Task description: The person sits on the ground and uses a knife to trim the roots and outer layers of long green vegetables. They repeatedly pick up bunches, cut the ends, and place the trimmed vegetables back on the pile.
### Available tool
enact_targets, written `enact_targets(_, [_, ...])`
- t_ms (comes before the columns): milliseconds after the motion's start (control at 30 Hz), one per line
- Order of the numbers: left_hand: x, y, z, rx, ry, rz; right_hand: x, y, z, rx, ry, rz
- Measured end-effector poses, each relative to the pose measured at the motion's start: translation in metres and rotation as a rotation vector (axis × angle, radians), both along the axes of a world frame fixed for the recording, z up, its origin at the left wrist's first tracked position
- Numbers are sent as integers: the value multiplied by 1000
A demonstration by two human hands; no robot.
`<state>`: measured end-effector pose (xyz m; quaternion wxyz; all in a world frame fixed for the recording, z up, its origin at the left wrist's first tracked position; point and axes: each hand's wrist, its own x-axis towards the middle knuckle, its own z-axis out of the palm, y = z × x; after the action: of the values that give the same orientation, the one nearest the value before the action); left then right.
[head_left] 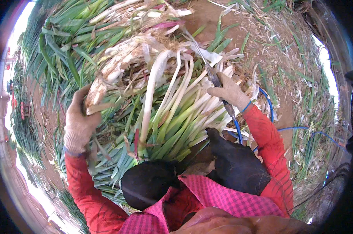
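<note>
My left hand (81, 120), in a beige knit glove, grips soil-stained large green onions (115, 65) with brown, papery outer sheaths. Their roots (171, 43) point toward the upper middle. In my gloved right hand (230, 92) is an air blow gun (213, 75) with a long thin metal nozzle, its tip near those roots. A blue air hose (238, 130) runs from its lower end past my right wrist. Between the hands lie paler green onions (191, 114) with white shanks, in a heap in front of my knees.
Unpeeled green onions (74, 44) are piled at the upper left, with more along the far left. Peeled sheaths and leaf scraps (299, 58) litter the soil on the right, where the blue hose trails. My dark-clad knees (150, 184) border the heap.
</note>
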<state>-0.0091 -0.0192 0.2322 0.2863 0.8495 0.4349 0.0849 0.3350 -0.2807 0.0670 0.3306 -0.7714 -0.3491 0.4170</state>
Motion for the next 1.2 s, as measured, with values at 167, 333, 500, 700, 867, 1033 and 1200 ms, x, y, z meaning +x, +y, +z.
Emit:
enact_targets(167, [37,13,9,-19,-27,105,7,0,8,-12,-30,-11])
enact_targets(333, [131,-3,-137,-19,-38,193,-9,31,-11,44,-159,91])
enact_targets(500, [65,5,-171,-445,155,-172,-17,33,-6,-130,22,77])
enact_targets(700, [-9,-26,-201,-182,253,-60,-75,17,5,-52,-5,431])
enact_targets(867, [-13,-30,-179,-433,398,-47,-90,34,22,-248,165,461])
enact_targets(1033, [-5,-20,-185,-523,335,-51,-125,30,29,-251,124,752])
enact_targets(1200, [-4,-22,-193,-330,385,-34,-103,47,21,-373,163,445])
